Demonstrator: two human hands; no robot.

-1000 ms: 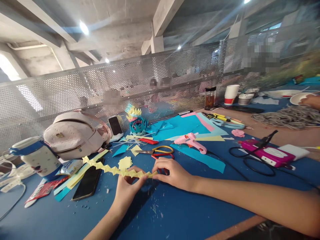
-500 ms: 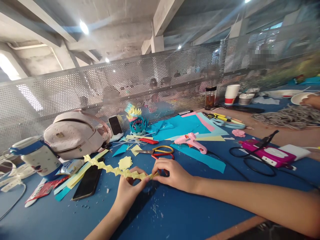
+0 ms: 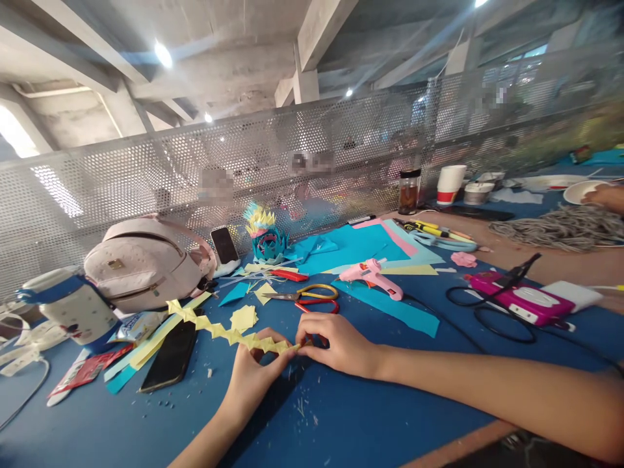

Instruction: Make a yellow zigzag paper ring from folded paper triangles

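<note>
A long yellow folded paper strip, zigzag with pointed peaks, stretches leftward from my hands above the blue table. My left hand pinches it near its right end, thumb and fingers closed. Fingertips of my right hand are closed on the strip's end, touching or nearly touching my left fingertips. Small yellow paper pieces lie just beyond the strip. Scissors with red and yellow handles rest behind my right hand. A pink glue gun lies farther right.
A black phone, paper strips and a bottle are at left, before a pink backpack. A blue paper lotus and blue sheets stand farther back. Right are a magenta power strip, cords and another person's hand.
My hands stay almost in place, with small finger movements at the strip's right end. The strip's left end has shifted slightly to the right.
</note>
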